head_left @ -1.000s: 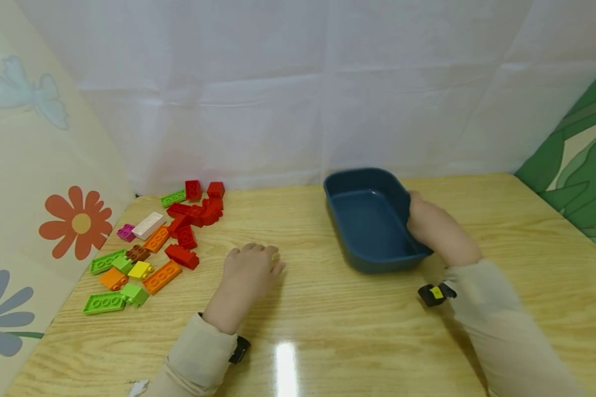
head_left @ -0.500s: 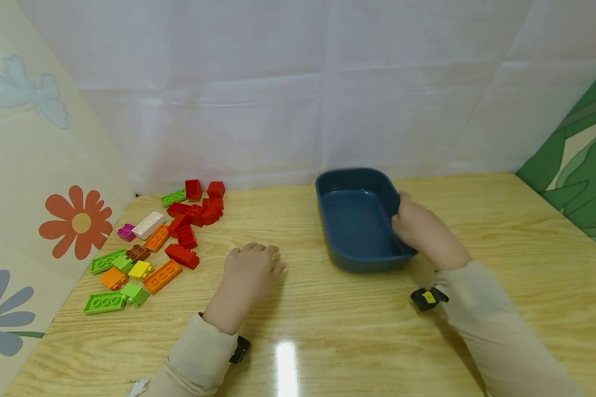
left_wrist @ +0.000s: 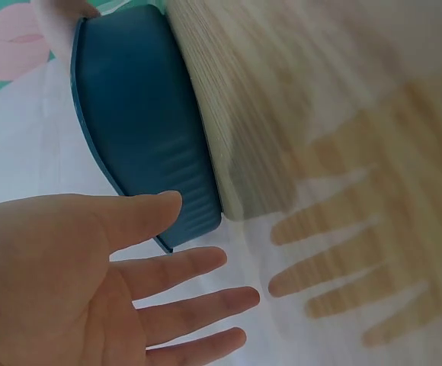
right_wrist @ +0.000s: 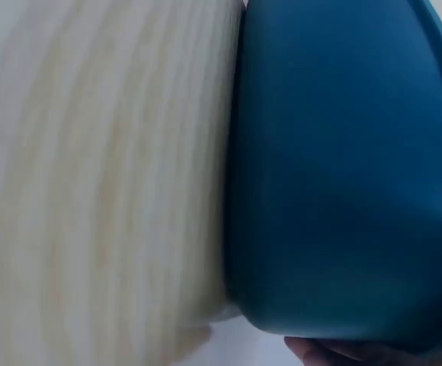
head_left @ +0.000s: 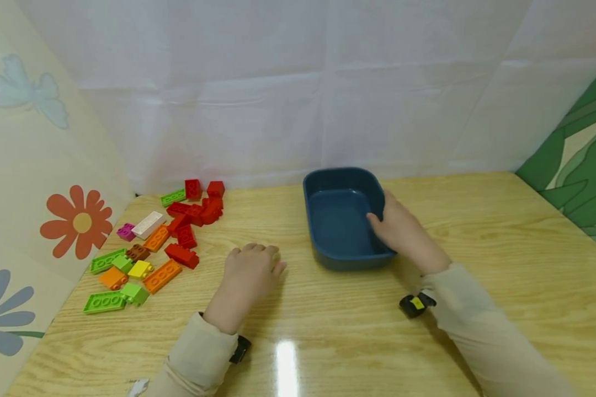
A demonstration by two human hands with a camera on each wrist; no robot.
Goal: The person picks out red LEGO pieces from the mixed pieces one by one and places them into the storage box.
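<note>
Right wrist: hand (right_wrist: 358,353) mostly cropped

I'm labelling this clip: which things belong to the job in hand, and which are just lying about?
In the job:
blue tub, held by the right hand
left hand, near the tub, holding nothing

Seemingly just lying about:
toy bricks, untouched, on the left

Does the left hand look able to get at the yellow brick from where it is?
Probably yes. The left hand holds nothing, and nothing lies on top of the yellow brick. A long orange brick lies between them, but it looks low enough to reach over.
</note>
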